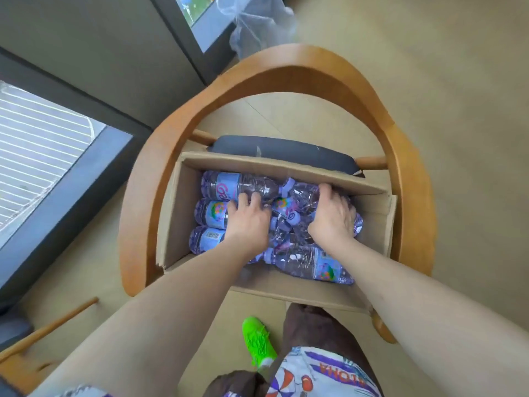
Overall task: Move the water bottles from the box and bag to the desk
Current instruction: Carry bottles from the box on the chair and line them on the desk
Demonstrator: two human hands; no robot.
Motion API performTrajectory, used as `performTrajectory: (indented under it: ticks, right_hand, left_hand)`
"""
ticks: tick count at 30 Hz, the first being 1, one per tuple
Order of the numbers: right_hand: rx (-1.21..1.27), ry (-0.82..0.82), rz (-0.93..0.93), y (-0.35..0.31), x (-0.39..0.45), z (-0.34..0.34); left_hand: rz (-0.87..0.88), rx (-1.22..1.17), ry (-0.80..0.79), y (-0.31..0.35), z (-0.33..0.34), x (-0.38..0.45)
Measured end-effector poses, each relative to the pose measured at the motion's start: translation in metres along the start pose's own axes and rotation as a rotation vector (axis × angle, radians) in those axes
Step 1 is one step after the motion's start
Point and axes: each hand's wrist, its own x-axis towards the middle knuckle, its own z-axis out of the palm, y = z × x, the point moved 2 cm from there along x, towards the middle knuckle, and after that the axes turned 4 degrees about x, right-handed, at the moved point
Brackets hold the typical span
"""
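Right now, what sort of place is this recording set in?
Probably a room in a home or a small office, not a warehouse. A wooden armchair with a dark cushion holds the cardboard box of water bottles, beside large floor-level windows and a pale tiled floor.

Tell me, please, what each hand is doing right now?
Left hand: fingers curled around a water bottle.
Right hand: fingers curled over another bottle.

A wooden armchair (286, 73) stands on the beige floor (458, 81); the cardboard box (183, 213) sits on its seat.
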Motion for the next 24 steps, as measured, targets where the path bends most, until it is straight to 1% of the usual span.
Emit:
performTrajectory:
  ticks: [4, 7, 10, 12, 15, 18, 21, 24]
  right_hand:
    - [-0.057, 0.017, -0.023, -0.002, -0.001, -0.003]
    - [-0.103, 0.034, -0.06, -0.002, -0.006, -0.008]
    - [-0.025, 0.035, -0.082, 0.001, -0.012, -0.015]
    - [0.043, 0.021, -0.107, 0.002, -0.018, -0.02]
    - [0.067, 0.007, -0.179, -0.002, -0.029, -0.027]
    - [0.096, 0.029, -0.246, -0.012, -0.04, -0.034]
    - [0.131, 0.053, -0.27, -0.028, -0.052, -0.043]
    - [0.17, 0.056, -0.3, -0.049, -0.069, -0.051]
  left_hand:
    - [0.01, 0.055, -0.015, 0.0, -0.005, 0.002]
    - [0.031, 0.046, -0.026, -0.004, -0.007, -0.003]
    - [0.051, 0.011, -0.075, -0.01, -0.008, -0.011]
    - [0.067, 0.009, -0.073, -0.013, -0.005, -0.02]
    - [0.094, -0.013, -0.006, -0.019, 0.0, -0.035]
    - [0.123, -0.084, 0.061, -0.031, -0.007, -0.047]
    - [0.114, -0.323, 0.212, -0.049, -0.019, -0.07]
    - [-0.042, -0.587, 0.403, -0.066, -0.027, -0.105]
